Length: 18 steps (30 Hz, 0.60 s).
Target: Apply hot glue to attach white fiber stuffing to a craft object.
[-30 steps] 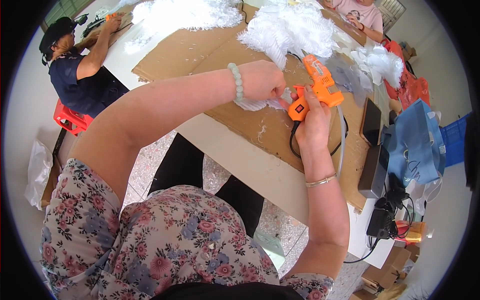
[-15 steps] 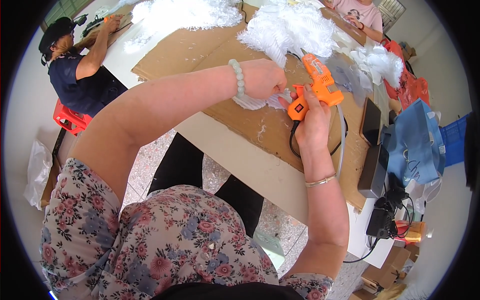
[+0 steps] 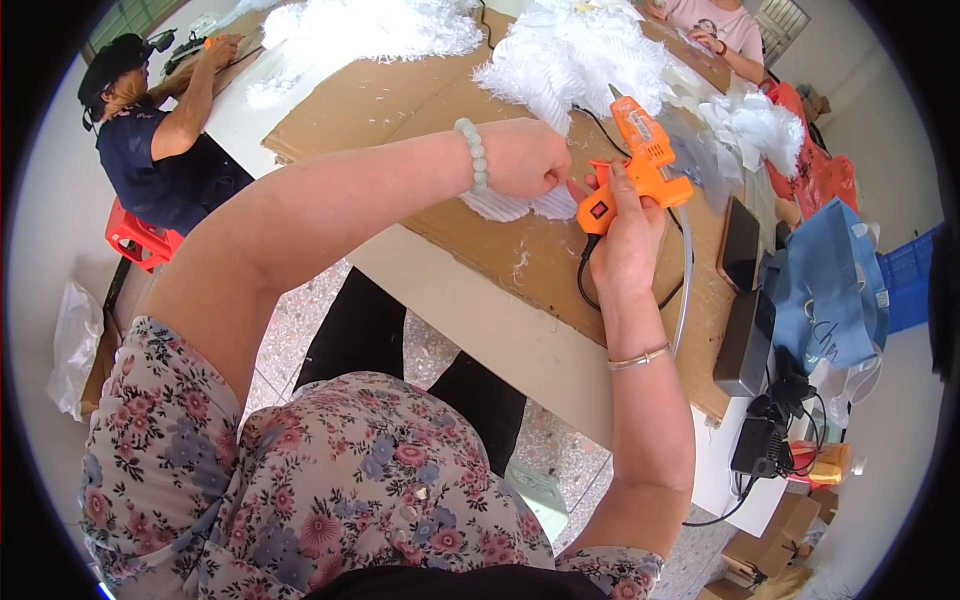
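My right hand (image 3: 630, 235) is wrapped round the handle of an orange hot glue gun (image 3: 645, 150). Its metal nozzle points up and away, and a clear glue stick (image 3: 686, 290) trails from its back. My left hand (image 3: 522, 160), fingers closed, is bent over a white ribbed, fringed piece (image 3: 500, 207) low over the cardboard. The back of that hand hides the fingertips, but the piece appears pinched in them. A small gap separates the left hand from the glue gun.
Brown cardboard (image 3: 400, 100) covers much of the table. White feathery heaps (image 3: 575, 60) lie at the far side. On the right are a dark box (image 3: 745, 345), a blue bag (image 3: 830, 290) and a black power adapter (image 3: 760, 445). One person (image 3: 170, 140) sits far left, another (image 3: 725, 35) far right.
The glue gun has shifted slightly up and to the right, a little away from my left hand. My left hand has barely moved.
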### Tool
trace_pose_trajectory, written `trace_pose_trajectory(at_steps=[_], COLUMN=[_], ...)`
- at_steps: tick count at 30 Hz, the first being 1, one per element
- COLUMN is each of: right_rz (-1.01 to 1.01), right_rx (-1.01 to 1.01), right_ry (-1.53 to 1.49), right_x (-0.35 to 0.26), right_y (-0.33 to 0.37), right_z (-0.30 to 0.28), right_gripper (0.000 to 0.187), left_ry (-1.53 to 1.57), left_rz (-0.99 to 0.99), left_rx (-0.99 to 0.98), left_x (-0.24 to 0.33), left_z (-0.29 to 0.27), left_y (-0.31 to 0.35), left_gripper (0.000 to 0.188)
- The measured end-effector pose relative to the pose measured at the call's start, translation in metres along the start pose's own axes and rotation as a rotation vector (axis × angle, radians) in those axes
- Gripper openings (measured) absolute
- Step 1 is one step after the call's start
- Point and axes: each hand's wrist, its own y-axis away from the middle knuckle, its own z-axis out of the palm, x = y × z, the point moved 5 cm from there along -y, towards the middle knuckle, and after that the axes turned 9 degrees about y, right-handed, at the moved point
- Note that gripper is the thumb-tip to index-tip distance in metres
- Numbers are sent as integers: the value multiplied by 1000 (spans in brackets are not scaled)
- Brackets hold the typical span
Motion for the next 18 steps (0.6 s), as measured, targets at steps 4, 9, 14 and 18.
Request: trace_pose_trajectory(at_steps=[4, 9, 14, 18], right_rz=[-12, 2, 55, 87], right_rx=[-14, -25, -54, -51], right_ry=[8, 15, 64, 98], right_x=[1, 3, 9, 6], right_y=[2, 3, 3, 6], right_z=[1, 0, -1, 3], right_gripper=[19, 20, 21, 22], left_ry=[15, 78, 153, 260], left_rz=[33, 134, 8, 126], left_rx=[-1, 102, 103, 191], left_x=[5, -4, -7, -15], left_z=[-1, 5, 2, 0], left_y=[5, 12, 14, 14], left_gripper=[15, 18, 24, 25])
